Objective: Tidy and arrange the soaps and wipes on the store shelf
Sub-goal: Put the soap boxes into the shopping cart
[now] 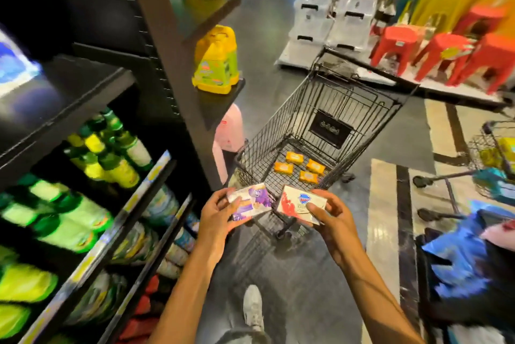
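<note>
Step in hand, as judged: stock has been drawn from the shopping cart [320,132] and is being carried toward the shelf [92,243] on the person's left; placement has not yet been made.

Left hand [220,215]: grip closed on a purple-and-white soap pack [249,200], thumb across the near face, fingers curled under the far edge. The pack is held flat, face up, over the cart's near rim.

Right hand [326,218]: grip closed on a red-and-white soap pack [299,204], thumb pressed on the printed face, fingers wrapped round the right end. The pack tilts slightly, its left corner just beside the purple pack; whether the two packs touch cannot be told.

Both forearms extend forward from the lower edge of view, wrists roughly level, hands near each other in front of the body.

Remaining stock: four orange wipe packs [299,166] lie loose on the cart floor, well apart from the hands.

Shelf condition: the tiers to the left hold green bottles [108,151] and blurred packets lower down; the slot meant for soap cannot be identified owing to motion blur.

Next move, as judged: turn left, locate the matching soap row, and set each pack down squarely with the label facing outward. One hand at a time would be the safer course, since both are occupied and neither is free to straighten neighbouring stock
</note>
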A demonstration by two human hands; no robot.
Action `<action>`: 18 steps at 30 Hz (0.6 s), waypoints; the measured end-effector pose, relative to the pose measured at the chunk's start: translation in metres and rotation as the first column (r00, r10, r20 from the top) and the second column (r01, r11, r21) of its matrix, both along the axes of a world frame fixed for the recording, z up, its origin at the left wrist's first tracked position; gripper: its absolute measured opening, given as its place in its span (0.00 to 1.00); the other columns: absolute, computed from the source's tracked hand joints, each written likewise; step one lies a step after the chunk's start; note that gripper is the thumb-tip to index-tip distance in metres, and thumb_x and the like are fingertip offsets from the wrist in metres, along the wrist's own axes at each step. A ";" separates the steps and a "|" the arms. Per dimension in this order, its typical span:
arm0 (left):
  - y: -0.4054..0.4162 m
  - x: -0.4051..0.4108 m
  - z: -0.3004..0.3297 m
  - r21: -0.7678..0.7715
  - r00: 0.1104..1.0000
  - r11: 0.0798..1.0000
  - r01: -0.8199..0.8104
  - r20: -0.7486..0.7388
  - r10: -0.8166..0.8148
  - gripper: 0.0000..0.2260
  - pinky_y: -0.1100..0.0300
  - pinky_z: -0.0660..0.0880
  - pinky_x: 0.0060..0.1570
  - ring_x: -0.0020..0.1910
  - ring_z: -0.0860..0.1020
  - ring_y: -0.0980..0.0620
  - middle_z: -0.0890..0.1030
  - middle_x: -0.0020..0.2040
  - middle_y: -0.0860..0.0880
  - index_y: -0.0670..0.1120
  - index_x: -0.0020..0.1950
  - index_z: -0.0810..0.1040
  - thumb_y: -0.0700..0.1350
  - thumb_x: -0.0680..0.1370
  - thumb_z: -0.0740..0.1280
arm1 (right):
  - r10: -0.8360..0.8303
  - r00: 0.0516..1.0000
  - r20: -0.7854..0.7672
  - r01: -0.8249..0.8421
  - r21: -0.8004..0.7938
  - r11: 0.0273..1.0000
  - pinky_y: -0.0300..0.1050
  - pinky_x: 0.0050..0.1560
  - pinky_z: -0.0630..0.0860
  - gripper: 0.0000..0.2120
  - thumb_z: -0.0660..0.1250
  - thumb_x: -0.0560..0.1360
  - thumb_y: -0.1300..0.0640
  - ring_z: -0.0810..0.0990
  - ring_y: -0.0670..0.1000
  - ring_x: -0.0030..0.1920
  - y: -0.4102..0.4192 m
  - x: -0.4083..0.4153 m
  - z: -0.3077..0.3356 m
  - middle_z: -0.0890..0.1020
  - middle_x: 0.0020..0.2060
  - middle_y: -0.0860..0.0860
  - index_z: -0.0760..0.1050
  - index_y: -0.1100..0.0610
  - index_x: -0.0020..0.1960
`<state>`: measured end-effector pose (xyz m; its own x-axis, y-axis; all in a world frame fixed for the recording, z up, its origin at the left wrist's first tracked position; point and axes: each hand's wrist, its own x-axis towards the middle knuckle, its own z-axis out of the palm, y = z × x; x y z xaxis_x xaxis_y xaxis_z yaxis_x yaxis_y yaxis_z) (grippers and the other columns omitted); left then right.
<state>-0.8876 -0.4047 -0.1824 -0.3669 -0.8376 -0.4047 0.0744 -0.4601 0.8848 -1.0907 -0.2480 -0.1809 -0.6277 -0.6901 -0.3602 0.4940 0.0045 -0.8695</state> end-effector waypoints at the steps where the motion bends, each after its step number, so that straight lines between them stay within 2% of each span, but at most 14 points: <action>1: -0.013 -0.011 -0.005 0.020 1.000 1.000 0.014 0.003 -0.014 0.10 0.49 0.85 0.46 0.54 0.84 0.41 0.84 0.59 0.37 0.40 0.61 0.79 0.36 0.80 0.70 | -0.020 1.000 0.014 0.020 0.013 1.000 0.52 0.45 0.86 0.17 0.71 0.76 0.71 0.86 0.60 0.53 -0.011 -0.008 -0.004 0.86 0.56 0.62 0.77 0.65 0.64; 6: -0.075 -0.060 -0.025 0.058 0.991 0.989 0.135 -0.006 -0.135 0.09 0.43 0.82 0.56 0.60 0.83 0.39 0.84 0.59 0.39 0.40 0.61 0.79 0.36 0.81 0.69 | -0.110 0.992 0.059 0.105 0.081 0.991 0.57 0.50 0.85 0.18 0.71 0.76 0.70 0.86 0.61 0.53 -0.063 -0.051 -0.022 0.85 0.58 0.63 0.76 0.66 0.65; 11: -0.124 -0.125 -0.042 0.143 0.979 0.973 0.184 0.058 -0.193 0.14 0.49 0.85 0.49 0.61 0.82 0.37 0.83 0.59 0.41 0.39 0.65 0.78 0.37 0.80 0.72 | -0.159 0.984 0.078 0.146 0.147 0.978 0.47 0.42 0.85 0.14 0.71 0.77 0.69 0.87 0.57 0.50 -0.101 -0.101 -0.039 0.87 0.55 0.59 0.79 0.61 0.61; 13: -0.138 -0.150 -0.051 0.151 0.969 0.962 0.227 0.068 -0.239 0.15 0.51 0.85 0.45 0.54 0.84 0.41 0.82 0.58 0.41 0.41 0.63 0.78 0.38 0.78 0.74 | -0.173 0.982 0.075 0.156 0.190 0.969 0.46 0.41 0.85 0.14 0.72 0.76 0.68 0.87 0.56 0.49 -0.116 -0.123 -0.050 0.87 0.54 0.59 0.79 0.62 0.61; 15: -0.153 -0.177 -0.065 0.178 0.968 0.960 0.214 0.093 -0.233 0.10 0.57 0.84 0.35 0.43 0.85 0.48 0.82 0.53 0.41 0.43 0.57 0.78 0.33 0.78 0.70 | -0.177 0.981 0.080 0.156 0.223 0.962 0.48 0.41 0.85 0.14 0.72 0.76 0.68 0.88 0.56 0.48 -0.133 -0.148 -0.062 0.87 0.53 0.58 0.80 0.61 0.61; 18: -0.177 -0.220 -0.089 0.251 0.960 0.952 0.174 0.171 -0.221 0.11 0.58 0.82 0.31 0.38 0.85 0.51 0.83 0.55 0.40 0.39 0.62 0.77 0.32 0.80 0.67 | -0.163 0.981 0.103 0.132 0.263 0.956 0.50 0.43 0.86 0.13 0.72 0.76 0.69 0.88 0.54 0.47 -0.160 -0.188 -0.084 0.87 0.52 0.57 0.80 0.58 0.59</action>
<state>-1.1074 -0.5816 -0.2710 -0.4101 -0.6311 -0.6584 -0.2020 -0.6411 0.7404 -1.2786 -0.4085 -0.2648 -0.6558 -0.4688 -0.5918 0.6082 0.1363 -0.7820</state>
